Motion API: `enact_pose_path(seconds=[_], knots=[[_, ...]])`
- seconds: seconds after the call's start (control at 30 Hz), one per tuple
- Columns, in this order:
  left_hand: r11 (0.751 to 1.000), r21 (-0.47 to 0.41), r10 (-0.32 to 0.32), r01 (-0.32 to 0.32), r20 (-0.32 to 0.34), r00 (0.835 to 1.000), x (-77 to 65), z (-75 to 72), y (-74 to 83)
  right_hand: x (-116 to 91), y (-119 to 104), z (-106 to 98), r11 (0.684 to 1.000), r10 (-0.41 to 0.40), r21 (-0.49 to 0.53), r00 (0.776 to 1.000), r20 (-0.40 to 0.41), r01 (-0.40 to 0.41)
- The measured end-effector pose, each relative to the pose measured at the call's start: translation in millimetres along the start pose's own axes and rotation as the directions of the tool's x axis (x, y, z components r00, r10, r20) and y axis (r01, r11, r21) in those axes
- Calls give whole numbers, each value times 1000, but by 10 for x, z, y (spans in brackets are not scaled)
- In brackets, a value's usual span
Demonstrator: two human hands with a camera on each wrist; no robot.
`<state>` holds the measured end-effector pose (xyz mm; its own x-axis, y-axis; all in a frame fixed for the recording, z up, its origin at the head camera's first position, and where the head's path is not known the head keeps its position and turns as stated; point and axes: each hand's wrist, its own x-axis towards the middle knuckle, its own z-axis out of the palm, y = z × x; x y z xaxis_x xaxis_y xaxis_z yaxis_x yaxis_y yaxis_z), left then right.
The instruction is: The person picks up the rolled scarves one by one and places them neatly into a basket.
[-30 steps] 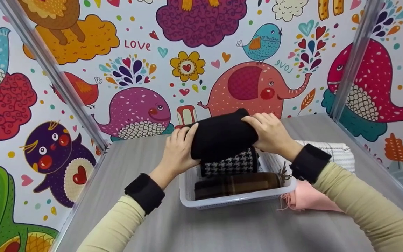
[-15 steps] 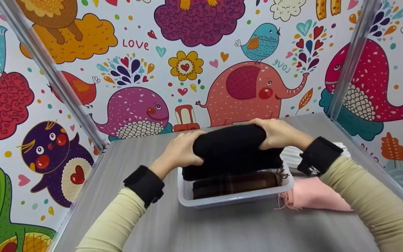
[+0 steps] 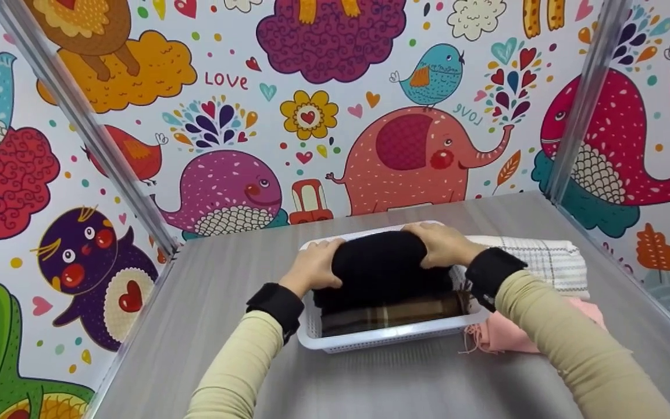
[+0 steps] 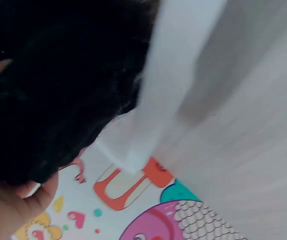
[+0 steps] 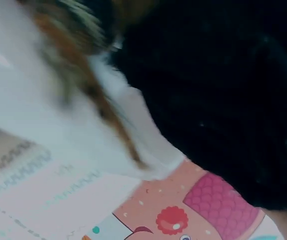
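A folded black cloth (image 3: pixel 384 270) sits low in a white plastic basket (image 3: pixel 393 337) in the head view. My left hand (image 3: pixel 316 266) grips its left end, thumb in front. At its right end my right hand (image 3: pixel 444 245) holds on the same way. In front of it lies a brown plaid scarf (image 3: pixel 390 314), its fringe by the basket's right wall. The left wrist view has the black cloth (image 4: pixel 58 95) beside the basket wall, with part of the left hand (image 4: pixel 13 212) below. The right wrist view is blurred; the black cloth (image 5: pixel 223 105) hides most of the right hand.
To the basket's right, a white checked cloth (image 3: pixel 550 265) lies folded on the grey table (image 3: pixel 224 273). A pink fringed scarf (image 3: pixel 512 334) is in front of it, partly under my right forearm. Printed wall panels enclose the back and sides.
Both hands have lowered the black cloth from above the basket down into it. The houndstooth cloth seen beneath it a second ago is now hidden.
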<state>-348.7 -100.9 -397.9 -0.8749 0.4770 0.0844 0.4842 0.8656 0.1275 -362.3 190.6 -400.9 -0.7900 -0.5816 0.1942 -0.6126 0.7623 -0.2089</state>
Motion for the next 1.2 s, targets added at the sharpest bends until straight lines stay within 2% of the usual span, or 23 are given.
enact_pose_path(seconds=[0.1, 0.2, 0.33, 0.43, 0.53, 0.7, 0.93, 1.07, 1.2], knots=[[997, 70, -25, 23, 28, 999, -3, 92, 13, -10, 16, 94, 994, -44, -98, 999, -11, 43], [995, 96, -48, 43, 49, 998, 4, 135, 40, -24, 39, 150, 985, -53, -164, 999, 12, 54], [994, 94, -66, 56, 110, 992, 14, 183, 86, -50, 53, 229, 989, -5, -147, 992, 122, 23], [993, 91, -86, 71, 180, 980, 5, 231, 116, -72, 46, 305, 994, 36, -107, 973, 229, -12], [993, 81, -105, 89, 229, 968, -19, 276, 134, -91, 43, 377, 994, 55, -106, 959, 280, -26], [994, 34, -109, 104, 272, 956, -59, 322, 138, -136, 21, 429, 995, 34, -103, 963, 268, -6], [994, -6, -105, 111, 275, 956, -50, 282, 97, -141, 43, 409, 997, -11, -71, 976, 217, 26], [995, -31, -85, 97, 274, 958, -49, 188, 65, -169, 84, 272, 998, -35, -44, 982, 186, 44], [995, -83, -36, 57, 238, 971, -94, 92, 11, -301, 171, 62, 998, -46, 42, 993, 112, 41]])
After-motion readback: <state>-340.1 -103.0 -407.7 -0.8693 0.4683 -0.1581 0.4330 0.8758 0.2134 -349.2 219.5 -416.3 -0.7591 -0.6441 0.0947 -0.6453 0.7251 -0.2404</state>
